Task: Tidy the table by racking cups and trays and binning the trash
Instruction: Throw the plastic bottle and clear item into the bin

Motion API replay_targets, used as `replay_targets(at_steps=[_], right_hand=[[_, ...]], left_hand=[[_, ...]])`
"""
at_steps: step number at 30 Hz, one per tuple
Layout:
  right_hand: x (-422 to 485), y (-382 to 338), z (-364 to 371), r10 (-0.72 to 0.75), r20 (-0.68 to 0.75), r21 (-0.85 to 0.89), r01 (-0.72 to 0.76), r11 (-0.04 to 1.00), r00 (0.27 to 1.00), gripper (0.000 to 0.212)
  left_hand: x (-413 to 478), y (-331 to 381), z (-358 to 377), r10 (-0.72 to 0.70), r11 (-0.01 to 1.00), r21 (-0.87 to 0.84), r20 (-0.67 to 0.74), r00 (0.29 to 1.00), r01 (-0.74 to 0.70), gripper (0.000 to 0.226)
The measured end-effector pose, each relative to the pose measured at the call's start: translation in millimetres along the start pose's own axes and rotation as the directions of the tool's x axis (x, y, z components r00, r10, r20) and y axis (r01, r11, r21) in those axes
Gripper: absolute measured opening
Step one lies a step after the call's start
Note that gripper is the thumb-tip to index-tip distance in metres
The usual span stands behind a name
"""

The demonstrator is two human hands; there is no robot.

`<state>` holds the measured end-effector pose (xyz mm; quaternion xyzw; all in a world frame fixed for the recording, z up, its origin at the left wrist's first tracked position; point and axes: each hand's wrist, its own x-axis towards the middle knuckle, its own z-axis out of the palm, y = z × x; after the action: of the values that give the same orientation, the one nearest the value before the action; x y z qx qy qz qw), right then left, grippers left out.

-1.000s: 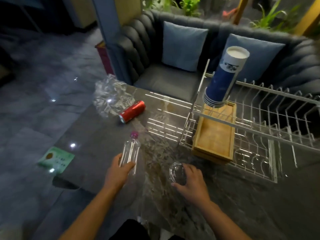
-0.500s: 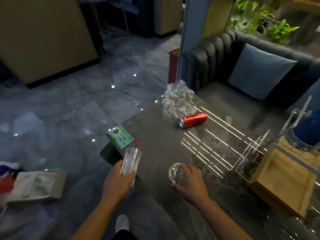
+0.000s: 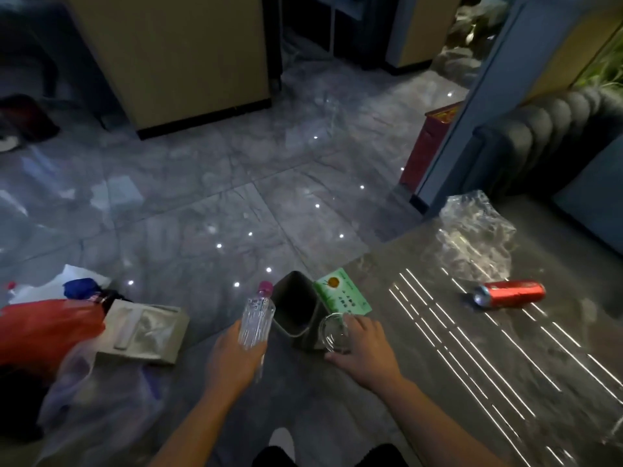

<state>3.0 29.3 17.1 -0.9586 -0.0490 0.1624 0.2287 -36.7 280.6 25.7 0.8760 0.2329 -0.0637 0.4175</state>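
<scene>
Head view. Dark grey square bin (image 3: pixel 292 310) stands on the floor (image 3: pixel 202 203), just beside the near corner of the dark marbled tabletop (image 3: pixel 438 358). Its top is open, the inside is dark, and I cannot tell what is in it.

On the floor at left are a red plastic bag (image 3: pixel 43 328), bulging with its contents hidden, and a grey flat box (image 3: pixel 145 332) lying just beside it. A blue item at the bag's top is too blurred to name.

Left hand (image 3: pixel 232 357): fingers curled round the lower half of 1 clear plastic bottle with a pink cap (image 3: pixel 257 316). The bottle is held roughly upright, cap away from the person, just left of the bin rim. It looks empty, though that is unclear.

Right hand (image 3: pixel 362 352): fingers and thumb curled round 1 clear round plastic cup (image 3: pixel 333 332). The cup is tilted and sits at the bin's right edge, by the tabletop corner. Nothing can be seen inside it.

On the tabletop, a green printed card (image 3: pixel 342 296) lies at the corner, touching or just beside the bin. 1 red drinks can (image 3: pixel 509 294) lies on its side further right, well apart from both hands. Crumpled clear plastic wrap (image 3: pixel 472 230) lies beyond the can, near the far edge.

A dark tufted sofa (image 3: pixel 546 139) is at upper right.
</scene>
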Motion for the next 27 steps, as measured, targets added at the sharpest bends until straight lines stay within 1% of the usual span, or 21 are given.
replay_targets(at_steps=[1, 7, 10, 14, 17, 19, 23, 25, 27], right_hand=[[9, -10, 4, -0.007, 0.015, -0.002, 0.007, 1.0, 1.0, 0.09], [67, -54, 22, -0.048, 0.105, -0.023, 0.051, 0.998, 0.993, 0.093], [104, -68, 31, -0.073, 0.151, 0.002, 0.073, 0.997, 0.986, 0.093], [162, -84, 47, -0.103, 0.198, -0.018, 0.109, 0.994, 0.975, 0.092], [204, -93, 58, -0.081, 0.246, -0.044, 0.094, 0.995, 0.966, 0.087], [228, -96, 65, -0.027, 0.272, -0.061, 0.045, 0.997, 0.962, 0.086], [270, -101, 85, 0.143, 0.3, -0.057, -0.131, 0.99, 0.943, 0.088], [288, -98, 102, 0.239, 0.306, -0.072, -0.227, 0.971, 0.922, 0.084], [303, -93, 123, 0.362, 0.317, -0.061, -0.362, 0.93, 0.877, 0.079]], left_hand=[[10, -4, -5, -0.016, 1.0, 0.014, 0.008, 1.0, 0.016, 0.008], [67, -23, -20, -0.073, 0.996, 0.065, 0.078, 0.994, 0.068, 0.017], [98, -29, -22, -0.112, 0.99, 0.093, 0.104, 0.988, 0.103, 0.021], [148, -34, -22, -0.189, 0.976, 0.129, 0.101, 0.977, 0.176, 0.035], [185, -34, -23, -0.214, 0.97, 0.143, 0.101, 0.972, 0.198, 0.032], [208, -35, -22, -0.223, 0.964, 0.174, 0.116, 0.968, 0.201, 0.033], [257, -43, -12, -0.233, 0.959, 0.208, 0.205, 0.951, 0.191, 0.038], [284, -51, -4, -0.225, 0.96, 0.224, 0.279, 0.933, 0.165, 0.034], [310, -60, 7, -0.194, 0.962, 0.25, 0.348, 0.917, 0.109, 0.032]])
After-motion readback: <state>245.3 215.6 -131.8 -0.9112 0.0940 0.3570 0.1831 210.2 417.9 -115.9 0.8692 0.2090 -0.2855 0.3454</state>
